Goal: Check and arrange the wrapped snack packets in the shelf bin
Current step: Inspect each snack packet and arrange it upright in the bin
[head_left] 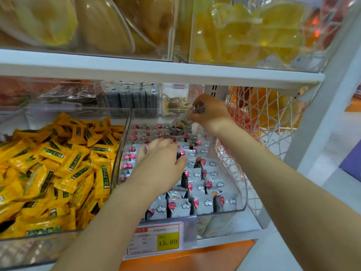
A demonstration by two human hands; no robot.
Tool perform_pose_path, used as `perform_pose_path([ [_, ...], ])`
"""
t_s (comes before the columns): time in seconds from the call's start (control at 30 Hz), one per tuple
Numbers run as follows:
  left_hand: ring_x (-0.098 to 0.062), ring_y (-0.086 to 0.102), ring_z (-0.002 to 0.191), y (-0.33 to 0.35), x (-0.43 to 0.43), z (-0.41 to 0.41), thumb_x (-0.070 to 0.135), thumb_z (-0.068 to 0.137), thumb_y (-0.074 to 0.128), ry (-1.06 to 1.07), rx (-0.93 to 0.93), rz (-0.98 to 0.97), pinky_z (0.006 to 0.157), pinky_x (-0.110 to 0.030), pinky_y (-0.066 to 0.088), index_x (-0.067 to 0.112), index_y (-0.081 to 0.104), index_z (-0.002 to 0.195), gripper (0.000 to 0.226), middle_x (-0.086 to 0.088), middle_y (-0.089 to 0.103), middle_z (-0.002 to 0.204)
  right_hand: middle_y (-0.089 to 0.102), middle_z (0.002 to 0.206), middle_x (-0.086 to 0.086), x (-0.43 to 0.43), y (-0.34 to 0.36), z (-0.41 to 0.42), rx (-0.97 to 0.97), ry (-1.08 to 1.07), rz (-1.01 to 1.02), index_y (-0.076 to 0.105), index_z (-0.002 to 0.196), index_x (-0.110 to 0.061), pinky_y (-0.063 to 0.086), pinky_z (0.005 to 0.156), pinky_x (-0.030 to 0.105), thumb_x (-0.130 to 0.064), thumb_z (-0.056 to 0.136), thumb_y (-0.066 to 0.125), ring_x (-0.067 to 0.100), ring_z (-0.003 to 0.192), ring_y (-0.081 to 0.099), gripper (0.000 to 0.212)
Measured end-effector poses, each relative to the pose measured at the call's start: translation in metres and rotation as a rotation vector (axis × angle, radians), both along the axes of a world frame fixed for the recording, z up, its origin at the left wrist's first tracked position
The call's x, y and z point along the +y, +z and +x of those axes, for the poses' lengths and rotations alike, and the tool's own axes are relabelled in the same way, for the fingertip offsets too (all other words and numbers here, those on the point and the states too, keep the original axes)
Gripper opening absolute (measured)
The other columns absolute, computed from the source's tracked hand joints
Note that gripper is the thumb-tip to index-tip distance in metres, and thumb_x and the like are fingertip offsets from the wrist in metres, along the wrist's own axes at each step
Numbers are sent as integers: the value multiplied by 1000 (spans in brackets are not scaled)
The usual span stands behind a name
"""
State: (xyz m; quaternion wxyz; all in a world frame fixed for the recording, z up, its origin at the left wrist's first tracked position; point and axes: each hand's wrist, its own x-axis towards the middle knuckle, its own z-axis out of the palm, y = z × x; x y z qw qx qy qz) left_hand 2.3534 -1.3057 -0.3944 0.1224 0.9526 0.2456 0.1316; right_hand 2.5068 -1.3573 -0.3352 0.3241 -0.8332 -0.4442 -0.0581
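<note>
Left hand (160,156) spread on packet rows (202,178); right hand (212,112) pinches one packet (180,121); wedging it in could topple rows.

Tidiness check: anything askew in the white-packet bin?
One packet at the back of the bin is tilted above the rows, pinched by the right hand. The left hand rests on the upright rows; nothing spilled.

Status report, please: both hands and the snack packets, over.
Left hand flat on the white packets in the clear bin. Right hand pinches one packet above the back rows. Nothing in the way.
</note>
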Motion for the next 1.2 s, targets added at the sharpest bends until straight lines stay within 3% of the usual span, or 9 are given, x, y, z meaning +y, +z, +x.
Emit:
perform_pose_path([
  [0.3,-17,19,136,0,1,-1,43,96,32,-1,-7,-11,113,-41,11,15,49,128,45,3,34,145,56,103,5,7,-3,-4,-148,99,-70,54,104,-12,49,77,30,-10,82,66,19,89,53,25],
  [0.5,-18,23,134,1,0,-1,43,96,33,-1,-5,-9,111,-42,13,16,50,126,44,2,38,142,54,105,1,0,-4,-9,-65,175,-96,56,96,-19,49,79,31,-14,75,73,20,96,54,27],
  [0.63,-18,27,129,2,0,-2,42,95,35,-2,-17,-15,111,-40,15,14,52,123,43,2,42,136,59,114,1,2,-5,-5,12,172,-132,59,108,-18,49,82,30,-18,77,73,20,102,55,33],
  [0.8,-18,28,128,2,0,-2,41,96,35,-3,-28,-21,110,-39,15,13,53,121,42,1,44,134,56,125,6,21,-9,-4,-134,205,-384,56,122,-10,44,88,30,-18,91,57,24,112,53,32],
  [0.93,-19,31,125,4,2,-3,41,95,37,-2,-34,-25,109,-39,18,13,55,119,41,1,46,130,55,128,7,33,-19,0,-187,234,-609,53,128,-15,49,90,34,-1,92,41,26,110,56,40],
  [1.0,-20,30,127,4,3,-3,41,95,37,2,-30,-26,110,-40,18,13,55,120,41,1,45,133,57,123,5,33,-19,5,-154,199,-530,54,120,-18,52,87,37,-1,91,40,24,103,58,37],
  [1.07,-20,28,129,4,3,-3,41,96,37,4,-25,-25,112,-41,17,14,54,121,42,1,43,136,60,114,6,35,-16,11,-126,146,-327,57,111,-15,52,88,38,-3,93,41,23,99,59,27],
  [1.13,-20,28,130,5,3,-4,41,96,37,8,-18,-22,113,-42,16,14,54,122,42,1,42,138,60,114,9,39,-12,16,-140,99,-194,58,110,-14,50,93,41,-3,93,40,25,104,58,28],
  [1.2,-21,27,130,5,2,-4,41,96,38,9,-10,-26,114,-44,14,14,53,122,41,1,42,138,61,118,8,46,-9,19,-243,60,-195,61,112,-17,45,99,42,-7,94,43,26,115,52,27],
])
